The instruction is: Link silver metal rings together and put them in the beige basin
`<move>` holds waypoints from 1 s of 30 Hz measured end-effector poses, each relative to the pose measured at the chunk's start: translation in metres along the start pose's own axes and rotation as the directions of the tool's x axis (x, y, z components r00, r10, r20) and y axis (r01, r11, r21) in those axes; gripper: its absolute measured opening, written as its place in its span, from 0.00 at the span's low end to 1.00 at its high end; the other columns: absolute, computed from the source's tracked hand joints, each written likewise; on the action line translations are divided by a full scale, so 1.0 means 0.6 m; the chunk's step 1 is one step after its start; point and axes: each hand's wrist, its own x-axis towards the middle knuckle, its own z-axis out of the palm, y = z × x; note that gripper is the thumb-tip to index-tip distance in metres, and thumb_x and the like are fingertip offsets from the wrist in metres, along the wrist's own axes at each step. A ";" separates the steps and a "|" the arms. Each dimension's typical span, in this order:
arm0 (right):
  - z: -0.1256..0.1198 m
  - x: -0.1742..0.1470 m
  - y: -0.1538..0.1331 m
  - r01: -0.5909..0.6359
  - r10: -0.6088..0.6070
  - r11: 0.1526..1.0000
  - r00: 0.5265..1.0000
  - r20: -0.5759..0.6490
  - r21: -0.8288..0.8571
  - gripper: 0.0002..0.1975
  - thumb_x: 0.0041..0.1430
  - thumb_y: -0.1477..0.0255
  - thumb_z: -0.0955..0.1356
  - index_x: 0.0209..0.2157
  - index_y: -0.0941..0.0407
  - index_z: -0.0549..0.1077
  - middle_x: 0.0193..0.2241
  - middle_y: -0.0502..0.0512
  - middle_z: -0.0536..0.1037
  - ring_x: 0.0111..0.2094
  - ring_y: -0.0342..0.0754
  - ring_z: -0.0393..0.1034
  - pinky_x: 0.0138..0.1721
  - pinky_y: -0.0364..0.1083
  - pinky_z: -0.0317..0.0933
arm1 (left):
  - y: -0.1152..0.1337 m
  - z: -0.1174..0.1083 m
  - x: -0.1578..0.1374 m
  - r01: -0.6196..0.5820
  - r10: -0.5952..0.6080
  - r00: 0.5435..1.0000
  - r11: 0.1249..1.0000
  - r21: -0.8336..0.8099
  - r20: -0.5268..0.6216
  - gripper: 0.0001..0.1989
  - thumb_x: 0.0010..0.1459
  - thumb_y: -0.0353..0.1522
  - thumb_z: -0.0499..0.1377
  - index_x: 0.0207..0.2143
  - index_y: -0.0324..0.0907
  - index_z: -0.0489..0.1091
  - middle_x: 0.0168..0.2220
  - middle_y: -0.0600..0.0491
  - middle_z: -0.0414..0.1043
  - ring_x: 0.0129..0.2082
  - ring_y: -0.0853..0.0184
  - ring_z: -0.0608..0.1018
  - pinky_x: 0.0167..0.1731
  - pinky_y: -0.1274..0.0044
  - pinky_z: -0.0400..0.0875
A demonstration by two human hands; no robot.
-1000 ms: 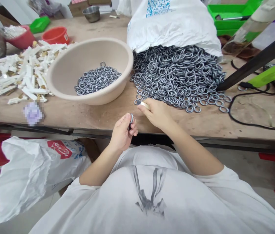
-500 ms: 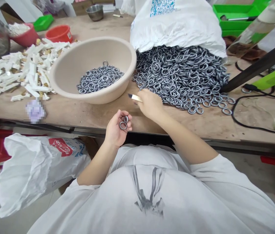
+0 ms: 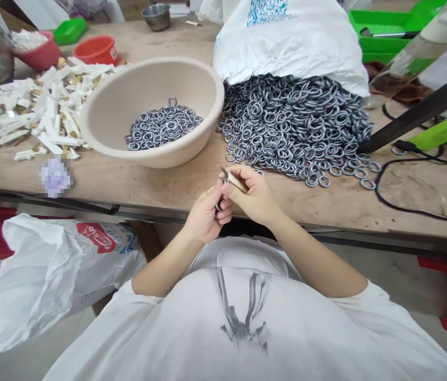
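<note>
Over the table's front edge, my left hand [image 3: 204, 216] is closed around dark grey rings [image 3: 218, 205], mostly hidden by the fingers. Against it, my right hand [image 3: 258, 200] grips a small tool with a pale handle and a dark tip [image 3: 236, 182]; its exact kind is unclear. The right fingertips meet the left thumb at a ring [image 3: 225, 181] held upright between them. Just behind my hands is a beige basin [image 3: 102, 148] with many grey rings [image 3: 163, 127] in its bottom. To the right spreads a large heap of loose rings [image 3: 298, 129].
The heap comes from a white sack [image 3: 290, 53]. White and brown pieces [image 3: 52, 114] lie at the left, near a red bowl [image 3: 95, 50]. A black bar [image 3: 417, 108] slants at the right above a cable [image 3: 380, 185]. A white bag [image 3: 48, 270] stands below the table.
My right hand has moved from the edge of the heap down to my left hand, still gripping the tool. My left hand has shifted slightly right and closed further over its rings.
</note>
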 end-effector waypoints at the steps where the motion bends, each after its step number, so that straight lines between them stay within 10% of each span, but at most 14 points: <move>1: 0.001 -0.002 0.000 0.007 -0.007 1.000 1.000 -0.009 -0.023 0.22 0.56 0.51 0.73 0.40 0.55 0.71 0.30 0.48 0.75 0.26 0.42 0.70 0.30 0.43 0.66 | -0.003 0.001 -0.001 -0.044 0.045 0.999 0.999 0.024 -0.020 0.22 0.54 0.43 0.69 0.26 0.40 0.60 0.19 0.62 0.55 0.14 0.80 0.56 0.13 0.88 0.51; 8: -0.004 -0.007 -0.001 0.029 -0.035 0.984 0.999 -0.029 -0.178 0.23 0.61 0.47 0.67 0.37 0.55 0.72 0.27 0.50 0.76 0.28 0.45 0.70 0.32 0.44 0.63 | -0.002 0.006 -0.006 -0.049 0.050 0.999 0.997 0.056 -0.018 0.24 0.57 0.45 0.65 0.21 0.40 0.59 0.15 0.62 0.53 0.12 0.79 0.55 0.12 0.85 0.50; 14: -0.011 -0.033 -0.017 0.241 -0.249 0.750 0.966 0.075 -0.616 0.22 0.70 0.56 0.60 0.28 0.56 0.71 0.24 0.51 0.72 0.27 0.43 0.63 0.31 0.45 0.53 | 0.005 0.013 -0.006 0.027 -0.028 0.994 1.000 -0.015 -0.109 0.27 0.67 0.46 0.54 0.19 0.41 0.54 0.13 0.62 0.48 0.10 0.78 0.52 0.11 0.84 0.48; 20: -0.007 -0.042 -0.023 0.285 -0.275 0.683 0.953 0.124 -0.672 0.22 0.69 0.58 0.60 0.24 0.55 0.64 0.21 0.49 0.66 0.24 0.42 0.57 0.29 0.45 0.47 | 0.007 0.015 -0.008 0.079 -0.083 0.988 0.996 -0.037 -0.132 0.28 0.70 0.43 0.48 0.17 0.41 0.52 0.12 0.61 0.47 0.09 0.78 0.52 0.11 0.83 0.47; 24: -0.011 -0.034 -0.010 0.222 -0.192 0.728 0.974 0.117 -0.648 0.24 0.69 0.55 0.59 0.23 0.55 0.61 0.20 0.47 0.65 0.23 0.41 0.56 0.28 0.44 0.46 | 0.011 0.009 -0.016 0.106 -0.106 0.994 0.994 -0.026 -0.019 0.27 0.69 0.41 0.50 0.17 0.41 0.52 0.12 0.61 0.45 0.10 0.77 0.51 0.11 0.83 0.48; 30: -0.050 0.010 0.024 -0.109 -0.067 0.714 0.973 -0.222 -0.691 0.27 0.70 0.51 0.56 0.29 0.55 0.69 0.22 0.50 0.70 0.27 0.45 0.64 0.31 0.44 0.52 | 0.012 0.003 -0.030 0.108 -0.110 0.972 0.994 0.018 0.210 0.25 0.64 0.39 0.58 0.17 0.40 0.56 0.14 0.60 0.49 0.12 0.78 0.52 0.12 0.83 0.52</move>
